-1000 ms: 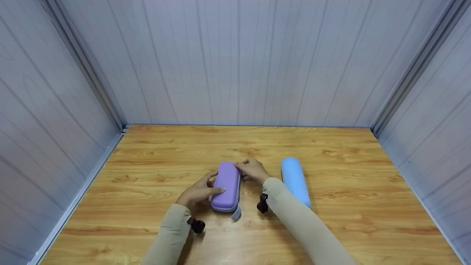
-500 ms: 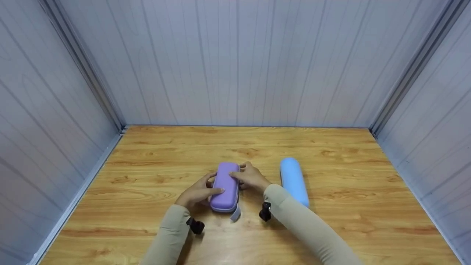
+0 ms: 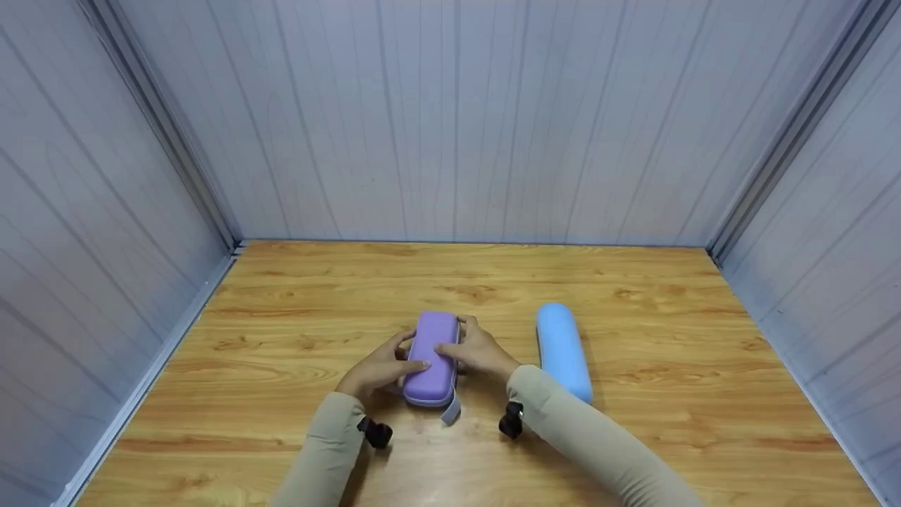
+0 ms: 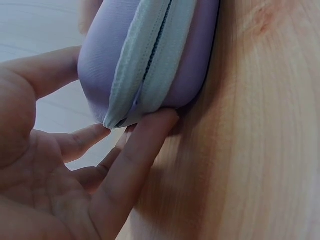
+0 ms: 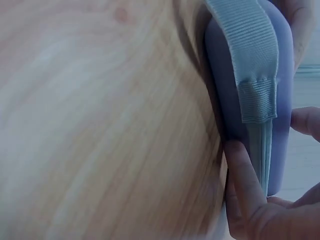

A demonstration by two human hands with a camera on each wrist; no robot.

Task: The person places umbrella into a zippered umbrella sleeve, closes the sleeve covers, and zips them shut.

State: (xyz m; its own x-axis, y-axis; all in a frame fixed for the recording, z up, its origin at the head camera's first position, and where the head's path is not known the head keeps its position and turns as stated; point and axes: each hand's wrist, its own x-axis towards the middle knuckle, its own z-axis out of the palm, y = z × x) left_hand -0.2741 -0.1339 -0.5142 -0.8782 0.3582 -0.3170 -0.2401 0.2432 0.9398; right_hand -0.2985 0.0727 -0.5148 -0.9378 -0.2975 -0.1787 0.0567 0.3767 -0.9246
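On the wooden table lies a purple zippered hard case (image 3: 436,329), its lid shut. My left hand (image 3: 380,366) holds its left side, thumb on top and fingers along the edge. From the right my right hand (image 3: 484,351) grips it too, its thumb on the lid and fingers at the side. The left wrist view shows a pale zipper (image 4: 150,60) running round the case, fingertips against its end. A grey fabric strap (image 5: 255,50) hangs along the side in the right wrist view. The zipper pull cannot be made out.
A light blue rounded case (image 3: 563,352) lies to the right, beside my right forearm. Pale panel walls (image 3: 450,127) enclose the wooden table (image 3: 281,296) at the back and both sides. Each wrist carries a small black camera.
My right hand has shifted from the far right corner of the purple case towards me along its side, and its thumb now rests on the lid. The left hand keeps its hold.
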